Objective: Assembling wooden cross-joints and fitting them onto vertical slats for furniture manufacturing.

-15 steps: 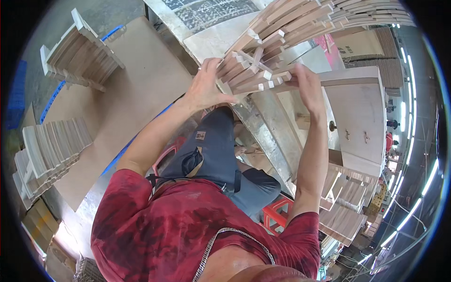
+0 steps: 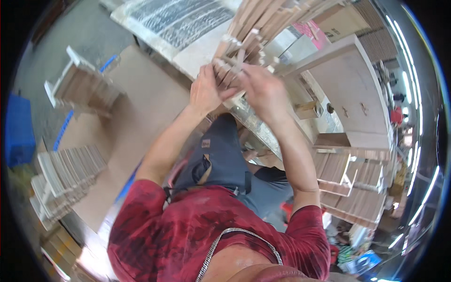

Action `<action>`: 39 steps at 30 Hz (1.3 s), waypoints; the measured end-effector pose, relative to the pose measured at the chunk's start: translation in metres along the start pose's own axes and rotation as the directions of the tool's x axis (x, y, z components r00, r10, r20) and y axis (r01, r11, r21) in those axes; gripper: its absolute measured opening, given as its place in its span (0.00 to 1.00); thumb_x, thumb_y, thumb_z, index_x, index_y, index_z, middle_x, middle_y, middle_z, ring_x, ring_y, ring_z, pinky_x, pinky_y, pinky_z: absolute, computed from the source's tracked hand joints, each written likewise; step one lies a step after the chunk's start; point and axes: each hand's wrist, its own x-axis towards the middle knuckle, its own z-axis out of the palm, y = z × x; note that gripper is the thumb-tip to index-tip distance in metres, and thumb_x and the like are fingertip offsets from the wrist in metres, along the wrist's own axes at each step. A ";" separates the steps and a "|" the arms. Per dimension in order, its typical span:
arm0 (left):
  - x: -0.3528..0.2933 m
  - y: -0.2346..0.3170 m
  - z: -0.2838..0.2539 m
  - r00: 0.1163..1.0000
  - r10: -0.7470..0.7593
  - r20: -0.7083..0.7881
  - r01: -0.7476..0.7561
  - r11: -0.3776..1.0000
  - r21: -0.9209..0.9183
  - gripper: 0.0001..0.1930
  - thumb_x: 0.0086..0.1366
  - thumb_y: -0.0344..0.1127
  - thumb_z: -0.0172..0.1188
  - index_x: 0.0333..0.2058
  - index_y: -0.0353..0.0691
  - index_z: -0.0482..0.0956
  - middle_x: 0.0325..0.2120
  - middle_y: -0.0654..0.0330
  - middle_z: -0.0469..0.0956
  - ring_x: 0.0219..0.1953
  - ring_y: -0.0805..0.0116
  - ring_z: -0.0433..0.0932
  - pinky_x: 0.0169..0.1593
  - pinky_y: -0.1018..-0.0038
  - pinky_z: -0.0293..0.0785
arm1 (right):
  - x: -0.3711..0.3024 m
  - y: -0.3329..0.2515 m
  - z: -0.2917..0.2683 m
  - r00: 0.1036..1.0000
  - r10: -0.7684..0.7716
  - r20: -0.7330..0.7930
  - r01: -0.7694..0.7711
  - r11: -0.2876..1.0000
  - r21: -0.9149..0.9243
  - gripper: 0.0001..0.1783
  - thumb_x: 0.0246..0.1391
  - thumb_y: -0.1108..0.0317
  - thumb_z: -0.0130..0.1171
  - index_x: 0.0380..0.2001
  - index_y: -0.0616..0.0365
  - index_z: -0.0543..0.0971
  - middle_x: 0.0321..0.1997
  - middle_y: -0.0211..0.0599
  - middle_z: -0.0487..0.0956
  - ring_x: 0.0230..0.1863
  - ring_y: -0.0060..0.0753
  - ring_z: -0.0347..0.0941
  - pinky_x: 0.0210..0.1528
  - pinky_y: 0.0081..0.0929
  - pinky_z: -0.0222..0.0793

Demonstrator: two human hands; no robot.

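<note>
Looking down, the head view shows your left hand [image 2: 205, 91] at the near ends of the strips [image 2: 257, 21], its grip spread, thumb apart from fingers. The strips lie piled on the counter [image 2: 199, 61]. Your right hand [image 2: 264, 91] is blurred just beside these ends; whether its grip pinches anything, you cannot tell. To the right stands a panel [image 2: 350, 80].

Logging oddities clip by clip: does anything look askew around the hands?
Slightly: near the left hand and the blurred right hand, a pale wood strip slants across its neighbours, while the wood strips behind run roughly side by side. Blur hides finer detail.
</note>
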 end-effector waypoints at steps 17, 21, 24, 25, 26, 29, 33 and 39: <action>-0.003 0.005 0.009 0.999 -0.051 -0.016 0.051 0.999 -0.012 0.53 0.42 0.46 0.81 0.61 0.29 0.59 0.51 0.42 0.68 0.52 0.41 0.73 0.55 0.55 0.73 | -0.046 0.023 -0.012 0.762 0.509 -0.399 -0.301 0.825 0.479 0.20 0.63 0.67 0.60 0.54 0.65 0.76 0.46 0.48 0.81 0.43 0.41 0.80 0.45 0.36 0.77; 0.002 -0.005 0.011 0.996 -0.083 -0.014 0.082 0.994 -0.066 0.53 0.41 0.45 0.80 0.60 0.26 0.59 0.51 0.41 0.70 0.53 0.41 0.73 0.57 0.54 0.71 | -0.015 0.052 0.005 0.729 0.563 -0.389 -0.292 0.769 0.568 0.23 0.63 0.65 0.59 0.57 0.68 0.73 0.48 0.51 0.80 0.46 0.43 0.80 0.47 0.36 0.78; 0.002 -0.010 0.002 0.996 -0.084 -0.009 0.083 0.996 -0.043 0.44 0.41 0.37 0.80 0.54 0.27 0.64 0.49 0.44 0.74 0.52 0.53 0.78 0.57 0.63 0.78 | 0.010 0.091 0.029 0.730 0.652 -0.204 -0.353 0.616 0.705 0.31 0.58 0.61 0.63 0.59 0.70 0.70 0.52 0.57 0.78 0.51 0.48 0.79 0.53 0.40 0.76; -0.001 -0.020 -0.008 0.996 -0.090 0.028 0.094 0.984 -0.150 0.42 0.42 0.34 0.80 0.53 0.28 0.65 0.50 0.45 0.74 0.52 0.56 0.78 0.56 0.63 0.78 | 0.018 0.095 0.032 0.755 0.622 -0.205 -0.395 0.682 0.615 0.36 0.57 0.61 0.65 0.62 0.71 0.66 0.56 0.58 0.75 0.55 0.48 0.77 0.58 0.39 0.73; -0.006 -0.028 -0.018 0.993 -0.094 0.065 0.108 0.961 -0.255 0.40 0.43 0.32 0.80 0.52 0.28 0.66 0.50 0.47 0.74 0.53 0.59 0.78 0.55 0.63 0.78 | 0.024 0.098 0.034 0.781 0.592 -0.201 -0.429 0.741 0.517 0.41 0.56 0.60 0.67 0.65 0.72 0.63 0.61 0.59 0.73 0.60 0.48 0.74 0.62 0.39 0.70; -0.015 -0.025 -0.067 0.998 -0.069 -0.011 0.064 0.964 -0.258 0.44 0.43 0.29 0.79 0.59 0.29 0.64 0.52 0.51 0.74 0.55 0.62 0.76 0.56 0.64 0.77 | 0.048 0.104 0.036 0.771 0.580 -0.263 -0.449 0.788 0.422 0.50 0.46 0.57 0.73 0.66 0.71 0.61 0.65 0.62 0.67 0.66 0.58 0.65 0.68 0.47 0.63; -0.007 -0.043 -0.133 0.979 -0.195 -0.063 0.190 0.979 -0.075 0.49 0.44 0.26 0.77 0.65 0.30 0.61 0.55 0.50 0.73 0.57 0.61 0.75 0.57 0.65 0.76 | 0.073 0.106 0.036 0.763 0.539 -0.357 -0.402 0.828 0.390 0.55 0.40 0.52 0.75 0.65 0.70 0.61 0.66 0.61 0.63 0.68 0.64 0.59 0.69 0.50 0.61; 0.019 -0.031 -0.181 0.973 -0.081 -0.218 0.054 0.990 -0.128 0.45 0.45 0.24 0.74 0.63 0.29 0.63 0.55 0.50 0.73 0.54 0.61 0.77 0.56 0.67 0.76 | 0.087 0.116 0.045 0.742 0.539 -0.399 -0.400 0.833 0.383 0.56 0.39 0.49 0.76 0.65 0.70 0.61 0.67 0.60 0.61 0.69 0.61 0.56 0.69 0.48 0.61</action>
